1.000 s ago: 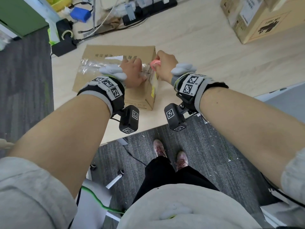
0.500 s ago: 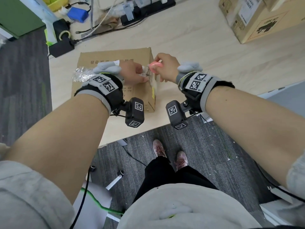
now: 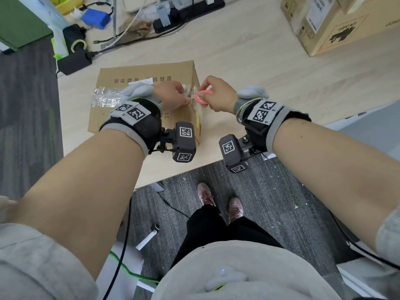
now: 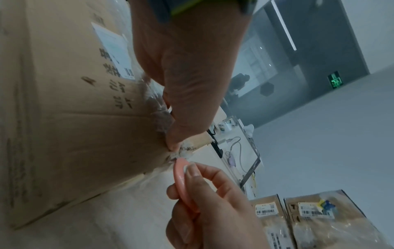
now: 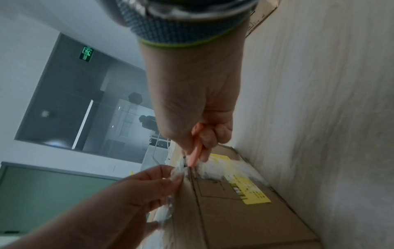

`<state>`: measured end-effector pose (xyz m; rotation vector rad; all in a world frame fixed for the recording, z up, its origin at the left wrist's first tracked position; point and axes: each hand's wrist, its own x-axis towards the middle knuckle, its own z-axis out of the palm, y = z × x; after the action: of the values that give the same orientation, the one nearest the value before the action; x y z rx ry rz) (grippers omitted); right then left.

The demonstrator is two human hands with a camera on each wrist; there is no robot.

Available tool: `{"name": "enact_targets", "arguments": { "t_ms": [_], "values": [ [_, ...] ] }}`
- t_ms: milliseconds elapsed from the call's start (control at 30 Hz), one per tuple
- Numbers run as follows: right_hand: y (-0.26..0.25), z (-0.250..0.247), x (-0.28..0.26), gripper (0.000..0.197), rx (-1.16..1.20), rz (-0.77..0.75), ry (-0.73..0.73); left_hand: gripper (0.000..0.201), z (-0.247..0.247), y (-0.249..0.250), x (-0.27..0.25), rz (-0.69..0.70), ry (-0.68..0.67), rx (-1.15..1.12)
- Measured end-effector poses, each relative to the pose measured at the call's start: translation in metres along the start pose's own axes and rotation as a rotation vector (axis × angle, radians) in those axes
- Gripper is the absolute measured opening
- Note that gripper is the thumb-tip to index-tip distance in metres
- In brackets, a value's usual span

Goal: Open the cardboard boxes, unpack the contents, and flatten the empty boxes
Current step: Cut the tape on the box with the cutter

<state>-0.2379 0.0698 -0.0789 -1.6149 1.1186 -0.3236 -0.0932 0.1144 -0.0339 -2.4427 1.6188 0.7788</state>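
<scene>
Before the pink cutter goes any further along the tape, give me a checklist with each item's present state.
1. Right hand grips the pink plastic cutter: ok.
2. Cutter tip sits at the clear packing tape on the top corner of the brown cardboard box: ok.
3. Left hand pinches the loose tape end, holding it taut: ok.
4. Left fingers clear of the cutter's path: not ok, they sit right beside the tip.
5. Box rests flat on the light wooden table: ok.
6. Tape fully cut through at the corner: cannot tell, the crumpled tape hides the seam.
</scene>
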Motion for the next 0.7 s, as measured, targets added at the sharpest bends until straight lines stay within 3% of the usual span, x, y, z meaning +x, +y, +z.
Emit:
{"name": "enact_targets", "arguments": {
  "t_ms": [167,367,500,700],
  "values": [
    [-0.004,-0.002,-0.001,0.005,-0.043,-0.031,0.027,0.032,-0.005,0.0,0.002,-0.011,0.01,-0.128],
    [-0.004,-0.004,-0.008,0.007,-0.067,-0.037,-0.06,0.029,0.0,-0.001,0.004,-0.03,0.016,-0.107],
    [-0.005,-0.008,-0.01,0.004,-0.037,-0.035,-0.208,0.028,-0.003,-0.001,0.002,-0.029,0.012,-0.067],
    [-0.002,-0.013,-0.007,0.005,0.028,0.018,-0.053,0.034,-0.012,-0.001,0.0,0.003,0.076,-0.101]
  ]
}}
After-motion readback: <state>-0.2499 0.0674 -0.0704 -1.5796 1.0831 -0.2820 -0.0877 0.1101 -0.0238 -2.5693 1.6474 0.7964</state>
